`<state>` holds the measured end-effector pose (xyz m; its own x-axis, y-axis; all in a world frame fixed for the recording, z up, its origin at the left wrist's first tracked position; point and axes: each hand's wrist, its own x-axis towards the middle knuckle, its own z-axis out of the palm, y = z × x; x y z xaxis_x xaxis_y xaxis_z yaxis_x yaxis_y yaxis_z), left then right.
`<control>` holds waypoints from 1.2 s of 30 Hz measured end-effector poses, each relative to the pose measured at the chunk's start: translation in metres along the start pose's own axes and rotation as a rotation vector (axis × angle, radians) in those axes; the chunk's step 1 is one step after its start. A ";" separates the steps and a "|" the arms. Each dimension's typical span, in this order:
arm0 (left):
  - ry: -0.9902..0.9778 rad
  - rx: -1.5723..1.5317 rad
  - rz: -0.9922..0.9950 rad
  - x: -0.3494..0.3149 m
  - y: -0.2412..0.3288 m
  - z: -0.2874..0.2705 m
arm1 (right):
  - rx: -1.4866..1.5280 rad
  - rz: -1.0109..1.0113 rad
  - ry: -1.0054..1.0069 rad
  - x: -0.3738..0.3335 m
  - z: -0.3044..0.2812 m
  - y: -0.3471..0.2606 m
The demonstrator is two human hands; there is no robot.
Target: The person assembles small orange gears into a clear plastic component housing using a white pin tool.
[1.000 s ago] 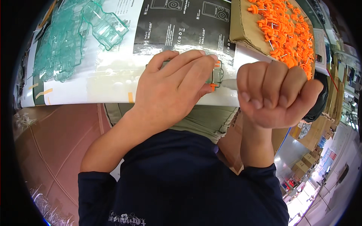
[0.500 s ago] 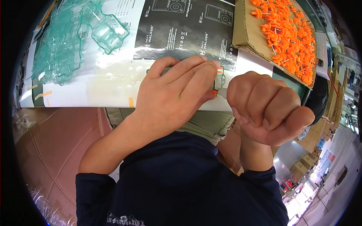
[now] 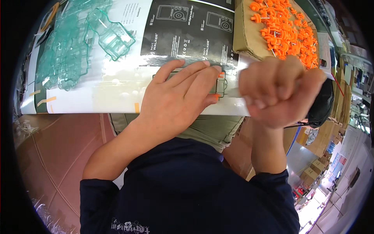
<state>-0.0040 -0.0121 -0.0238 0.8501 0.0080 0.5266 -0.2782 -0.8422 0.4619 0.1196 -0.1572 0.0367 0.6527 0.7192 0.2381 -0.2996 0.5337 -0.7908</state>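
My left hand (image 3: 177, 91) lies over a clear greenish plastic part (image 3: 223, 84) at the table's front edge and holds it down. Its fingers are together, and the thumb rests beside a small orange piece (image 3: 217, 96) at the part's near edge. Another orange piece (image 3: 221, 74) sits by the fingertips; the rest of the part is hidden under the hand. My right hand (image 3: 278, 91), blurred, is closed in a fist just right of the part. From it a pale, tapered tip (image 3: 233, 93) points left toward the part; the tool's body is hidden in the fist.
Clear green moulded plastic parts (image 3: 72, 50) are heaped at the left, with a single one (image 3: 113, 37) beside them. A cardboard box (image 3: 247, 43) of orange plugs with metal pins (image 3: 286, 31) stands at the back right. Printed sheets (image 3: 187, 31) cover the table.
My right fist has risen and shifted slightly, and its pale tip has drawn back from the near orange piece. The left hand still holds the plastic part. The whole view has shifted a little.
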 end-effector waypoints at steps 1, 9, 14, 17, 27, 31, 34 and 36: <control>0.008 0.006 -0.002 -0.001 0.002 -0.004 | -0.168 0.085 0.130 -0.003 0.001 -0.016; -0.163 0.013 -0.134 0.006 0.005 -0.027 | -1.530 0.454 0.132 -0.030 0.016 -0.008; -0.214 0.020 -0.165 0.015 0.006 -0.033 | -1.529 0.474 0.189 -0.036 -0.001 -0.025; -0.141 0.117 -0.190 0.045 -0.011 -0.034 | -1.470 0.431 0.220 -0.036 0.004 -0.027; -0.334 0.440 -0.188 0.246 -0.154 -0.064 | -1.316 0.435 0.181 -0.054 0.032 -0.024; -0.531 0.364 -0.004 0.195 -0.141 -0.104 | -1.223 0.518 0.346 -0.070 0.026 -0.043; -0.666 0.509 -0.038 0.117 -0.094 -0.136 | -1.149 0.466 0.432 -0.076 0.019 -0.047; -0.609 0.569 0.042 0.083 -0.091 -0.142 | -1.144 0.450 0.459 -0.075 0.018 -0.050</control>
<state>0.0282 0.1422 0.0793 0.9826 -0.1848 -0.0187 -0.1857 -0.9804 -0.0666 0.0732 -0.2298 0.0688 0.8949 0.3974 -0.2031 0.0561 -0.5516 -0.8322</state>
